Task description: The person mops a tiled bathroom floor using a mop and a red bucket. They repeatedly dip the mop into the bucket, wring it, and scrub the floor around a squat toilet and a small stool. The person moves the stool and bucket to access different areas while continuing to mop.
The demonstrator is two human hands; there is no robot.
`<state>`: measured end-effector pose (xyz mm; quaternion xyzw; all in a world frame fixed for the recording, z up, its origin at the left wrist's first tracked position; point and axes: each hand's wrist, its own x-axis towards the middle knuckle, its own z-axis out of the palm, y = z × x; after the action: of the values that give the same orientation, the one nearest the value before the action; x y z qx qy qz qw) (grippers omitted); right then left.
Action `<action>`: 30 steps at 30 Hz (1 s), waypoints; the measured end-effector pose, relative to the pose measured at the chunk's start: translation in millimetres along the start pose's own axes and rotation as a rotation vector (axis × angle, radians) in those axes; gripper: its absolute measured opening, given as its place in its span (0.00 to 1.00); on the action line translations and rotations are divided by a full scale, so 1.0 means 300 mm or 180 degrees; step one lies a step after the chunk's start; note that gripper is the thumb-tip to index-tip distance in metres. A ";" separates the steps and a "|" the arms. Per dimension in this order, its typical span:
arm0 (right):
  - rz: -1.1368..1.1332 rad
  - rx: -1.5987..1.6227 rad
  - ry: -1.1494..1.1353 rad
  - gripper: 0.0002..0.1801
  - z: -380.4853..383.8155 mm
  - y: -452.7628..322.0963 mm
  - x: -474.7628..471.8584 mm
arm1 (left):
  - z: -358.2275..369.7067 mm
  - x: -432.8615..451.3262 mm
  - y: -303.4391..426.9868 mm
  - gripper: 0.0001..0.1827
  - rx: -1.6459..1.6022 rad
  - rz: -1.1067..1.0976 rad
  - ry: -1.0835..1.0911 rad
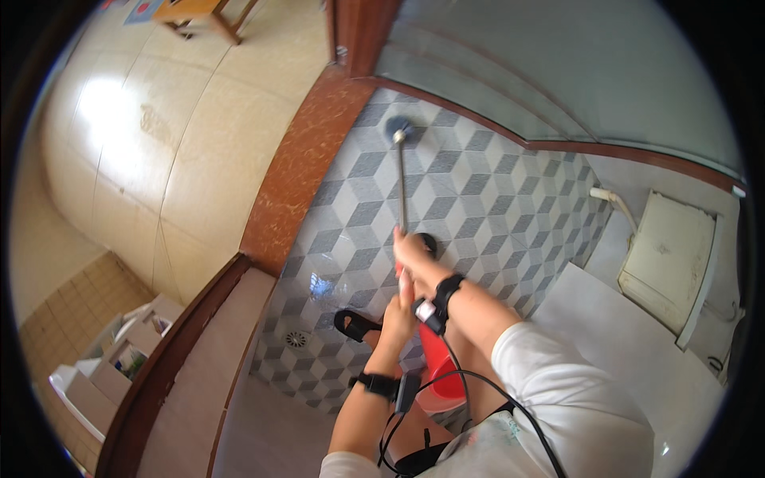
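Observation:
Both my hands grip one long-handled mop with a metal pole [401,185]. My right hand [411,248] is higher on the handle, and my left hand [399,316] holds it just below. The mop's dark, round head [399,128] rests on the grey and white patterned tile floor [439,173], near the doorway corner. Beneath my forearms, between my legs, stands a red plastic bucket [439,358], partly hidden by my arms and a black cable.
A reddish stone threshold [287,173] borders the tiles on the left. Glass panels [538,66] in a brown frame stand at upper right. A floor drain [296,340] lies by my black sandal [355,326]. A wooden stool [197,12] is outside; a pale cistern [669,257] hangs at right.

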<state>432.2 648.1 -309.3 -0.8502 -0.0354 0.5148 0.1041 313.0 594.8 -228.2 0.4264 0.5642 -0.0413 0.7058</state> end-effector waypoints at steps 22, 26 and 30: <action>0.0191 0.0290 -0.0387 0.33 0.371 0.055 -0.212 | -0.234 -0.166 -0.371 0.19 0.0059 -0.0435 -0.0274; -0.0175 -0.0661 -0.0818 0.24 0.643 0.344 -0.570 | -0.335 -0.567 -0.615 0.28 0.1106 0.0747 0.0310; -0.0045 -0.0445 -0.1639 0.26 0.761 0.478 -0.750 | -0.391 -0.810 -0.702 0.39 -0.0527 -0.2101 -0.0332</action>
<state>118.8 502.6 -247.0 -0.6961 -0.1022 0.7097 0.0363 22.5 434.8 -142.9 0.1594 0.6363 -0.2432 0.7145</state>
